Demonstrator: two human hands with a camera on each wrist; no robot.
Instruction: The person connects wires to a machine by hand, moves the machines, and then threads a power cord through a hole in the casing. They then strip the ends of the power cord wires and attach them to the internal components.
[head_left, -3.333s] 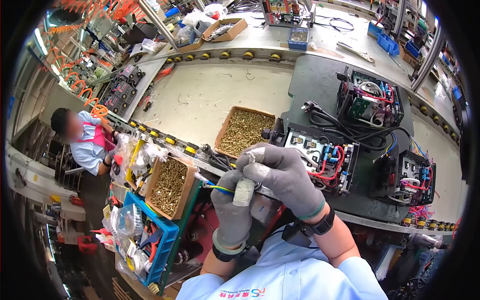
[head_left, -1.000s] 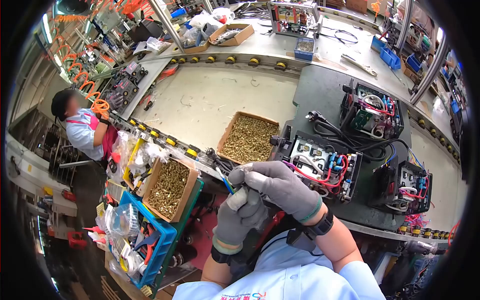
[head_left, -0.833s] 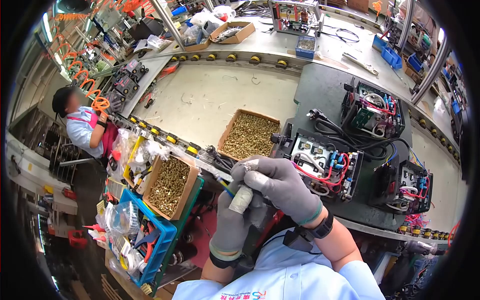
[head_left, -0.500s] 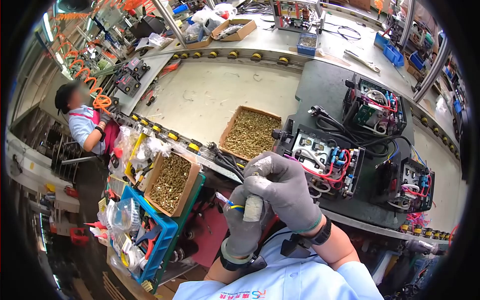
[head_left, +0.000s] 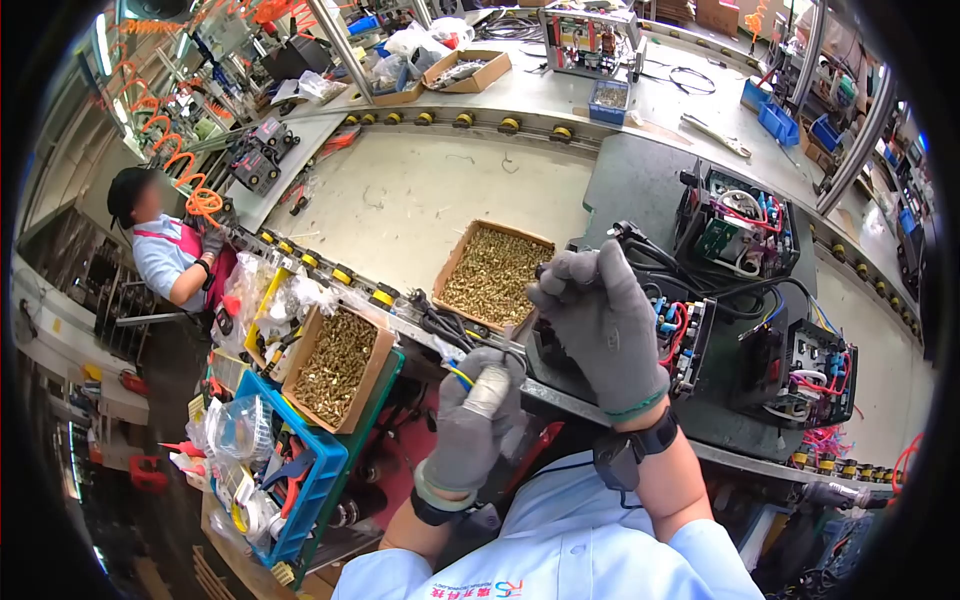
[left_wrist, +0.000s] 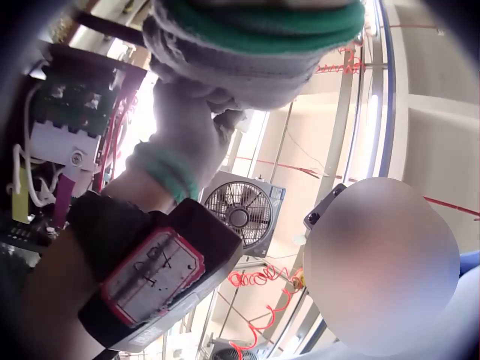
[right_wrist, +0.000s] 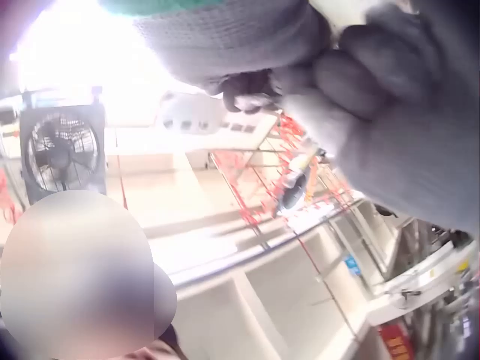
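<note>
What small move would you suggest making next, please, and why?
Perhaps shift the right hand leftward, over the nearest box of brass-coloured parts: its fingers appear close to that box's right side, while the left hand grips the yellow wire. I can't tell whether the right hand holds anything.

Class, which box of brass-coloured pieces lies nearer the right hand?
The centre box on the pale surface, close to the right hand; the other box sits farther off, beside the blue crate.
</note>
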